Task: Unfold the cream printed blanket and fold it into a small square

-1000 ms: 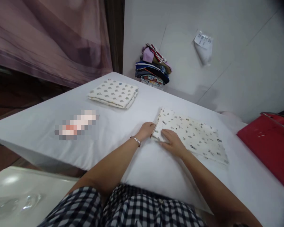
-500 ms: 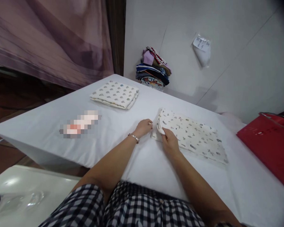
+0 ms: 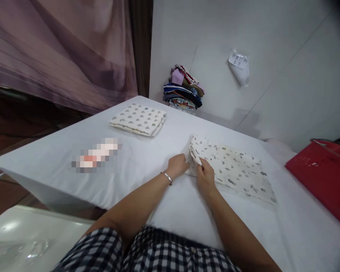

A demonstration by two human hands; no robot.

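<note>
A white cloth with small dark prints (image 3: pixel 235 166) lies folded in a long rectangle on the table's right half. Its left end is lifted, showing the layers. My right hand (image 3: pixel 206 175) pinches the near left corner of this cloth between thumb and fingers. Close against the same end is my left hand (image 3: pixel 177 165), with a bracelet at its wrist; its fingers are curled at the cloth's edge, their tips partly hidden. Farther back on the left rests a second folded cloth (image 3: pixel 138 119), white with grey prints, touched by neither hand.
A white-covered table (image 3: pixel 141 177) carries both cloths and a pixelated item (image 3: pixel 98 155) on the left. A red bag (image 3: pixel 323 177) stands at right. Behind the table are stacked folded clothes (image 3: pixel 184 88). A glossy white chair seat (image 3: pixel 31 241) is at lower left.
My left hand has moved right, up to the cloth's left end. My right hand keeps its hold on the corner. The whole view has shifted slightly.
</note>
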